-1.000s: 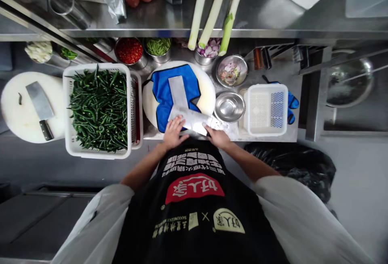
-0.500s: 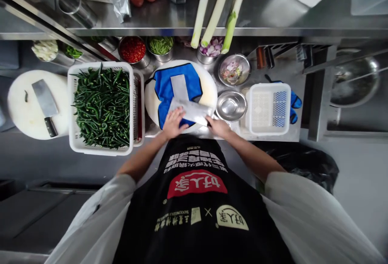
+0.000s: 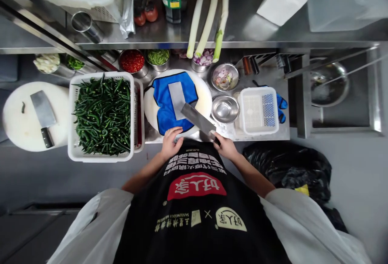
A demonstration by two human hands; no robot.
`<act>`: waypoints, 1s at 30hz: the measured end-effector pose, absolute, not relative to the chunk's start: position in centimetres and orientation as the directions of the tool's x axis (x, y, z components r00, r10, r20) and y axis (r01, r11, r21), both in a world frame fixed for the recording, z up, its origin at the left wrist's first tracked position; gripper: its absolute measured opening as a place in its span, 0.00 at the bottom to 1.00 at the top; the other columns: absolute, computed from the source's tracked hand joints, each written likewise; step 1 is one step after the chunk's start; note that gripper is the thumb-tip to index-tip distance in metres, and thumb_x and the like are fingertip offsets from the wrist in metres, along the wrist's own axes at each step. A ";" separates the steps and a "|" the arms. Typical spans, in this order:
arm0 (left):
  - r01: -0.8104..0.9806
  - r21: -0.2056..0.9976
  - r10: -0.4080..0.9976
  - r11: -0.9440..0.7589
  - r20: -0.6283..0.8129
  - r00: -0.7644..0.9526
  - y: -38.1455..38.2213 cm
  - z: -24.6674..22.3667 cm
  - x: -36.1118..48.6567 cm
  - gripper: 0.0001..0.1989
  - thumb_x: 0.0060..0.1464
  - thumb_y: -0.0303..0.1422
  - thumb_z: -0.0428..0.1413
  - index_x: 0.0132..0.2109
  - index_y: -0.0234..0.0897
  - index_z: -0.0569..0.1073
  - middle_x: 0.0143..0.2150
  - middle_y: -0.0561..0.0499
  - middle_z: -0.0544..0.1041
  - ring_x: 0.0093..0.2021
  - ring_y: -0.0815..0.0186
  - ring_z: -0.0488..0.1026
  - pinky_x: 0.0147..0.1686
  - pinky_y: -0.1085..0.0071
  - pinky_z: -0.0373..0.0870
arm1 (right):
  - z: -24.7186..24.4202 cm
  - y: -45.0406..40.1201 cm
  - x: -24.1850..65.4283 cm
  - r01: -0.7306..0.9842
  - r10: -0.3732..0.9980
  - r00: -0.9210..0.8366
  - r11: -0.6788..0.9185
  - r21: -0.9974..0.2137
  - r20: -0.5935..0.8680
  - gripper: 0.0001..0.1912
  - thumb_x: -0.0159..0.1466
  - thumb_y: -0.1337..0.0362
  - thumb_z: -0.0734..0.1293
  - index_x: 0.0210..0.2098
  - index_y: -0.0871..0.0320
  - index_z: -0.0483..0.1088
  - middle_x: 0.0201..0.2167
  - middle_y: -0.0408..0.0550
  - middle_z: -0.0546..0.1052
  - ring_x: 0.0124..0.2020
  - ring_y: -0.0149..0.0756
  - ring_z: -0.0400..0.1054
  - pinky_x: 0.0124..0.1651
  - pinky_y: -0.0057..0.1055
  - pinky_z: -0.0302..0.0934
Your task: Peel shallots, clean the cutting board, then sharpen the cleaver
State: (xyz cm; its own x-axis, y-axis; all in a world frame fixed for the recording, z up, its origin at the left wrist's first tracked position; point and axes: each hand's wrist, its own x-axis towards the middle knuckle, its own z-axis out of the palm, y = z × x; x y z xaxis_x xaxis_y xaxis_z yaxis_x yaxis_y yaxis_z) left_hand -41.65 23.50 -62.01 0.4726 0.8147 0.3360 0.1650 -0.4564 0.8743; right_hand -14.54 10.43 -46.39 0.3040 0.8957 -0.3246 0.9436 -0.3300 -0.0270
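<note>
My right hand (image 3: pixel 226 146) is wrapped round the handle of a cleaver (image 3: pixel 198 119), whose blade slants up and left. The blade's far end overlaps a grey rectangular slab, which looks like a whetstone (image 3: pixel 176 93). That slab lies on a crumpled blue cloth (image 3: pixel 190 84) with dark edging, spread over a round white cutting board (image 3: pixel 205 94). At the cloth's near edge is my left hand (image 3: pixel 171 145), thumb and fingers apart, with nothing visible in it.
Left of the board stands a white basket (image 3: pixel 132 114) of green chillies, then another board (image 3: pixel 15 122) bearing a second cleaver (image 3: pixel 43 108). To the right are a metal bowl (image 3: pixel 225 109) and a white plastic basket (image 3: pixel 259 130). Leeks (image 3: pixel 207 17) overhang the shelf edge (image 3: pixel 260 45).
My left hand has come off the blade and drawn back to the cloth's near edge. The cleaver has turned to a steeper slant, and its handle has moved nearer me.
</note>
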 end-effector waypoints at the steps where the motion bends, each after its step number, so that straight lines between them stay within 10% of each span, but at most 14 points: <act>1: 0.142 0.886 0.813 -0.441 0.327 0.482 24.2 -61.8 -41.4 0.19 0.74 0.42 0.50 0.61 0.43 0.80 0.64 0.42 0.81 0.66 0.54 0.78 0.69 0.53 0.74 | -46.2 10.6 -15.0 0.905 0.905 0.331 -0.385 -0.182 -0.269 0.32 0.71 0.56 0.61 0.74 0.49 0.62 0.40 0.51 0.83 0.37 0.50 0.79 0.49 0.46 0.72; 5: 0.099 0.927 0.711 -0.361 0.205 0.673 26.9 -62.1 -39.0 0.14 0.70 0.37 0.54 0.55 0.41 0.81 0.56 0.45 0.85 0.54 0.57 0.83 0.58 0.61 0.80 | -45.1 11.7 -17.1 0.476 0.879 0.450 -0.383 -0.792 -0.155 0.25 0.70 0.46 0.57 0.62 0.49 0.62 0.26 0.38 0.66 0.21 0.39 0.60 0.29 0.36 0.64; 8: 0.144 0.927 0.600 -0.346 0.101 0.793 27.0 -63.3 -37.3 0.13 0.67 0.37 0.56 0.53 0.42 0.81 0.54 0.47 0.86 0.48 0.59 0.84 0.56 0.62 0.80 | -44.1 10.4 -17.6 0.169 0.852 0.499 -0.276 -0.946 -0.160 0.23 0.67 0.39 0.60 0.51 0.47 0.61 0.25 0.35 0.58 0.18 0.33 0.48 0.22 0.30 0.51; 18: 0.247 0.844 0.398 -0.476 -0.044 0.916 24.3 -62.0 -27.5 0.14 0.63 0.40 0.58 0.51 0.42 0.82 0.51 0.48 0.88 0.47 0.56 0.85 0.55 0.61 0.80 | -41.9 -0.8 -12.9 -0.216 0.877 0.478 0.171 -0.961 0.049 0.23 0.61 0.51 0.77 0.46 0.48 0.63 0.22 0.32 0.66 0.15 0.27 0.51 0.18 0.27 0.52; 30: 0.150 0.837 0.393 -0.526 0.083 0.916 12.6 -45.2 -3.9 0.14 0.62 0.41 0.59 0.50 0.41 0.82 0.48 0.47 0.87 0.47 0.55 0.83 0.53 0.61 0.79 | -35.9 -19.3 6.4 0.002 0.520 0.851 0.132 -0.991 0.071 0.20 0.59 0.54 0.74 0.45 0.51 0.66 0.21 0.30 0.68 0.15 0.26 0.58 0.18 0.25 0.57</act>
